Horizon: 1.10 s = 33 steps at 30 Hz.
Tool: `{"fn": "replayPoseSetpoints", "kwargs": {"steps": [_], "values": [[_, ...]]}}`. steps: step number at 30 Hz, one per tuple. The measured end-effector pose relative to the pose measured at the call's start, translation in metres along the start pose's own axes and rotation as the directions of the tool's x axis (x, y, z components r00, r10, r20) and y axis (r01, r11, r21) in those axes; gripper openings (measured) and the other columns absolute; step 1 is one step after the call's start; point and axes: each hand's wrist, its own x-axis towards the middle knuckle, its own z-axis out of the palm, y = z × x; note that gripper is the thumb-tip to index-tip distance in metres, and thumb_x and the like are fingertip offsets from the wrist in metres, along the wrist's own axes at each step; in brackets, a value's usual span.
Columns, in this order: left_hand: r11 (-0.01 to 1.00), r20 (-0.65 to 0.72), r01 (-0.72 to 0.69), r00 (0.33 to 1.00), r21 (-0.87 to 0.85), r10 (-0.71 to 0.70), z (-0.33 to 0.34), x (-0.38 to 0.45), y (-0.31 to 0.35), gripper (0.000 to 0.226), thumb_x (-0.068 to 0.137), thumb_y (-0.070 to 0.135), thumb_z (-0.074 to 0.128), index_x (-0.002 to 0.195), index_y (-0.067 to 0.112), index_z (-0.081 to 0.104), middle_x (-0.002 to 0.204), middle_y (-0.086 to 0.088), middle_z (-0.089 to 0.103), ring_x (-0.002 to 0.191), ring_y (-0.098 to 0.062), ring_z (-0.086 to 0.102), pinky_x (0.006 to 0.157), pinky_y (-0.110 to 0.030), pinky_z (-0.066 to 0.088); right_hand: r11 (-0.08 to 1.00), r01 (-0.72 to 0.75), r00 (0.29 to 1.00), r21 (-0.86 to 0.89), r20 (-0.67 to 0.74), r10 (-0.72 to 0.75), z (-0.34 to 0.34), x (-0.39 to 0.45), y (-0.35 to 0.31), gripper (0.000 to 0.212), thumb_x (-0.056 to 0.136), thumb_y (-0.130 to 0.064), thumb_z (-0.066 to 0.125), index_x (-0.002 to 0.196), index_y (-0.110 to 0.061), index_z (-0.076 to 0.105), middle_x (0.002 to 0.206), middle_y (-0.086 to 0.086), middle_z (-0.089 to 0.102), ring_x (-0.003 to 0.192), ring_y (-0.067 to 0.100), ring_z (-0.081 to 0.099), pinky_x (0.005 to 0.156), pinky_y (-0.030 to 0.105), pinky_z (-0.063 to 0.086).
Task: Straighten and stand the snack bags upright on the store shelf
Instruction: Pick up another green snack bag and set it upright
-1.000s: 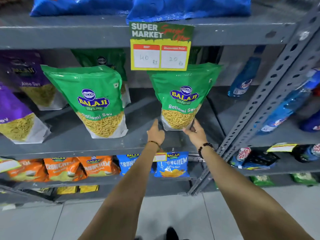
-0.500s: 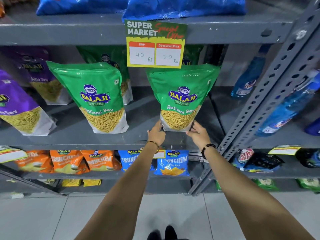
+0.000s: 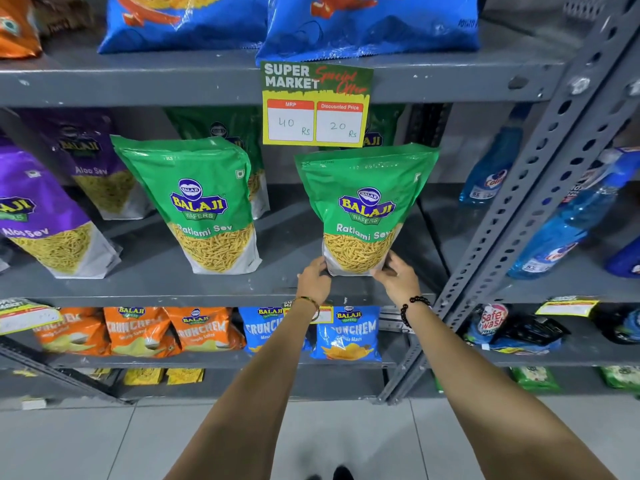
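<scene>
A green Ratlami Sev bag stands upright on the grey middle shelf, right of centre. My left hand grips its lower left corner and my right hand grips its lower right corner. A second green Ratlami Sev bag stands upright to its left, untouched. More green bags stand behind both, partly hidden. Purple Aloo Sev bags lean at the shelf's left end.
A price sign hangs from the upper shelf edge just above the held bag. Blue chip bags lie on the top shelf. Orange and blue Crunchem packs fill the lower shelf. A perforated steel upright and blue spray bottles stand to the right.
Both hands stay on the bag's bottom corners. The bag has been set a little more upright, and the view has tilted upward, showing more of the top shelf.
</scene>
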Motion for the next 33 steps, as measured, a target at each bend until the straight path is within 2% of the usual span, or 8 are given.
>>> {"fn": "replayPoseSetpoints", "kwargs": {"steps": [3,9,15,26,30,33], "values": [[1.000,0.014,0.003,1.000,0.030,-0.003,-0.0003,0.0004,0.0003,0.054,0.081,-0.014,0.041,0.130,0.005,0.049,0.133,-0.015,0.057,0.125,-0.032,0.049,0.116,-0.055,0.023,1.000,-0.007,1.000,-0.030,-0.009,0.007,0.0010,0.0013,-0.0016,0.044,0.081,-0.004,0.064,0.124,-0.010,0.055,0.117,0.008,0.066,0.098,0.016,0.060,0.085,0.021,0.042],[0.999,0.047,0.029,0.998,0.026,-0.031,-0.0021,0.0009,0.0007,0.057,0.083,-0.012,0.042,0.137,0.006,0.041,0.141,-0.014,0.050,0.134,-0.031,0.039,0.119,-0.052,0.017,0.998,-0.002,1.000,-0.058,-0.024,0.001,0.0002,0.0030,-0.0007,0.047,0.082,-0.006,0.064,0.127,-0.010,0.054,0.119,0.007,0.066,0.099,0.015,0.060,0.083,0.018,0.042],[0.998,0.056,0.033,0.998,0.048,-0.035,-0.0024,-0.0001,0.0015,0.058,0.085,-0.012,0.041,0.139,0.008,0.038,0.142,-0.012,0.049,0.133,-0.029,0.040,0.118,-0.050,0.022,0.997,-0.003,1.000,-0.076,-0.020,0.002,-0.0009,0.0046,0.0002,0.045,0.081,-0.007,0.065,0.125,-0.013,0.055,0.117,0.008,0.067,0.094,0.013,0.059,0.083,0.021,0.041],[0.990,0.091,0.045,0.994,0.130,-0.057,-0.0032,-0.0008,0.0043,0.063,0.084,-0.011,0.041,0.141,0.015,0.033,0.147,-0.007,0.043,0.135,-0.032,0.036,0.118,-0.053,0.018,0.996,-0.006,1.000,-0.086,-0.029,0.003,-0.0003,0.0044,-0.0004,0.045,0.081,-0.008,0.066,0.125,-0.013,0.055,0.115,0.008,0.067,0.095,0.016,0.061,0.084,0.023,0.043],[0.992,0.110,0.059,0.991,0.108,-0.071,-0.0035,0.0004,0.0041,0.067,0.084,-0.013,0.038,0.142,0.019,0.030,0.147,-0.008,0.041,0.134,-0.035,0.038,0.116,-0.057,0.023,0.996,-0.018,1.000,-0.085,-0.026,0.015,-0.0008,0.0035,-0.0029,0.043,0.081,-0.009,0.065,0.123,-0.012,0.056,0.115,0.009,0.067,0.097,0.019,0.063,0.087,0.024,0.045],[0.988,0.096,0.056,0.993,0.142,-0.070,-0.0021,0.0005,0.0017,0.070,0.084,-0.013,0.039,0.144,0.021,0.026,0.146,-0.010,0.044,0.131,-0.035,0.041,0.118,-0.053,0.020,0.996,-0.022,1.000,-0.091,-0.020,0.020,-0.0012,0.0012,-0.0036,0.043,0.081,-0.010,0.065,0.123,-0.013,0.056,0.115,0.008,0.067,0.099,0.020,0.063,0.087,0.024,0.045]]}}
